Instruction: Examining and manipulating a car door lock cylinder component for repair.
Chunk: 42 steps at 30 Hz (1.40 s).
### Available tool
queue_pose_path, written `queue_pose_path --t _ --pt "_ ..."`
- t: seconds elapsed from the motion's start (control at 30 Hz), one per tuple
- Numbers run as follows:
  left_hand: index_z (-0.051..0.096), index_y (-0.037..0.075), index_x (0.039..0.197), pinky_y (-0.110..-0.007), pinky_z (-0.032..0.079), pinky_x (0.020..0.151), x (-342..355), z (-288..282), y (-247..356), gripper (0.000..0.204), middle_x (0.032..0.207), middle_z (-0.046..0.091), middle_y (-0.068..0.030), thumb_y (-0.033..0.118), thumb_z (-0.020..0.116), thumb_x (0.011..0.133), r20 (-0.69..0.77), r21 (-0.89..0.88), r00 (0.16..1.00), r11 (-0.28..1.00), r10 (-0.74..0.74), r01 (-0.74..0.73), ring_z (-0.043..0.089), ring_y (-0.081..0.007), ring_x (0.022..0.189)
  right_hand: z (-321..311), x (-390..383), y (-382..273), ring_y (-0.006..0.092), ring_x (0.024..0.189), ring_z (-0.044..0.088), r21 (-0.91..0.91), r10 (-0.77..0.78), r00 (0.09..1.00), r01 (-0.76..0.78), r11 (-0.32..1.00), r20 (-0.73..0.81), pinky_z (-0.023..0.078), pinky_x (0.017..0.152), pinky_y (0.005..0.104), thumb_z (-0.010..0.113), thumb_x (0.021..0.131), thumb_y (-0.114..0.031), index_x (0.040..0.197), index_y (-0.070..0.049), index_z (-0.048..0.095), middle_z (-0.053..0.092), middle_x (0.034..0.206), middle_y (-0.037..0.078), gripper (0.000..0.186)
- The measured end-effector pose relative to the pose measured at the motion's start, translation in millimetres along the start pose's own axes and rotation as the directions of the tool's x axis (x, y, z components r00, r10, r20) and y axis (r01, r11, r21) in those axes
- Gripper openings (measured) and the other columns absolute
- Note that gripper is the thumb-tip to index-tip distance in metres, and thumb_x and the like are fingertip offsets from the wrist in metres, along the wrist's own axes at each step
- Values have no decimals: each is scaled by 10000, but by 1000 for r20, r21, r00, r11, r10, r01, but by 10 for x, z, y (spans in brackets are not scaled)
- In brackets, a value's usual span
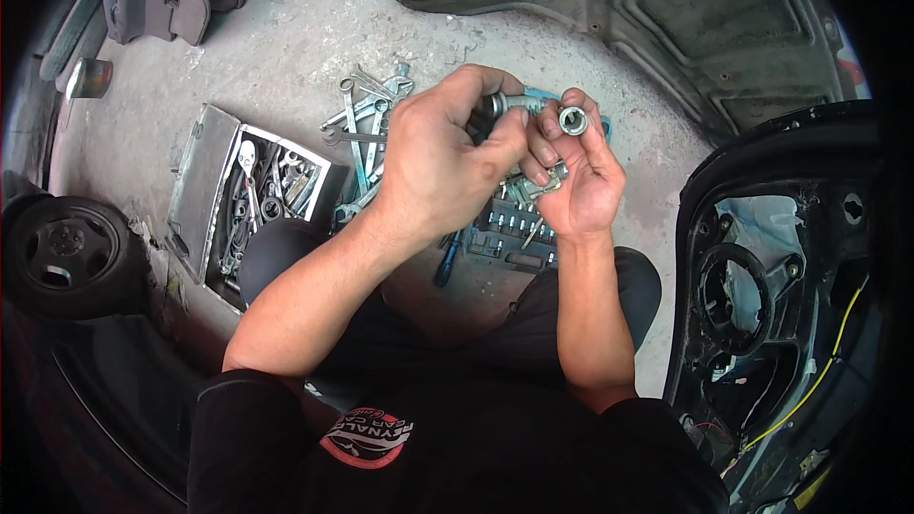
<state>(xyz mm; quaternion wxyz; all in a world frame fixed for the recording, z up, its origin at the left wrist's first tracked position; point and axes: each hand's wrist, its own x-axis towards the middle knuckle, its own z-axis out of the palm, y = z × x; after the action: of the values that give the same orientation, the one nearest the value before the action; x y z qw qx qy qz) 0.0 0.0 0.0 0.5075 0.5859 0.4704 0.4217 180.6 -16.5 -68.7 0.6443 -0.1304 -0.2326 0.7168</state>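
Both my hands are raised over the floor, close together in the middle of the view. Between its thumb and fingers, my left hand [447, 148] pinches a short metal cylinder that looks like a socket; the fingers partly hide it. My right hand [583, 186] grips a shiny metal socket [572, 121] with its fingers, the hollow end facing up. Beneath the hands lies a socket set case [514, 246] with several small sockets in rows, partly covered by the hands. A blue-handled screwdriver [447, 262] lies at the case's left side.
Several wrenches [350, 124] lie on the concrete left of my hands. Further left stands an open metal toolbox [205, 200] full of tools. A wheel [67, 246] is at far left, a stripped car door panel [743, 295] at right, and dark moulded lining [619, 0] at the back.
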Motion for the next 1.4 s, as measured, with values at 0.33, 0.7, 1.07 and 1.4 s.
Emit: queue_pose_path --t 0.33,0.7,1.07,1.4 --pt "635 -19 1072 -315 562 611 50 152 -179 237 897 692 -130 40 730 863 -51 282 878 850 476 -444 698 -185 713 67 41 -25 160 731 492 -130 -22 993 6 992 -120 424 591 295 436 1092 -255 1278 -28 550 596 1028 95 315" --pt "590 -23 1068 -427 558 650 62 153 -311 255 944 670 -191 63 733 875 -42 308 900 863 433 -401 687 -361 754 71 37 121 101 771 556 -437 -141 987 93 895 -79 461 637 258 629 1049 -189 1322 -19 599 666 951 39 323" --pt "601 -33 1154 -414 564 690 47 149 -210 282 930 661 -194 52 717 911 47 384 910 833 412 -398 697 -353 801 59 30 79 84 747 544 -549 -144 984 64 833 -104 451 633 246 636 1052 -210 1305 -32 615 615 835 8 311" --pt "698 -13 1159 -325 573 677 87 142 -266 266 941 726 -128 66 767 914 66 376 876 801 477 -465 726 -219 772 28 33 68 89 731 543 -574 -184 979 103 812 -84 452 650 249 620 1059 -199 1302 -16 606 624 837 17 305"
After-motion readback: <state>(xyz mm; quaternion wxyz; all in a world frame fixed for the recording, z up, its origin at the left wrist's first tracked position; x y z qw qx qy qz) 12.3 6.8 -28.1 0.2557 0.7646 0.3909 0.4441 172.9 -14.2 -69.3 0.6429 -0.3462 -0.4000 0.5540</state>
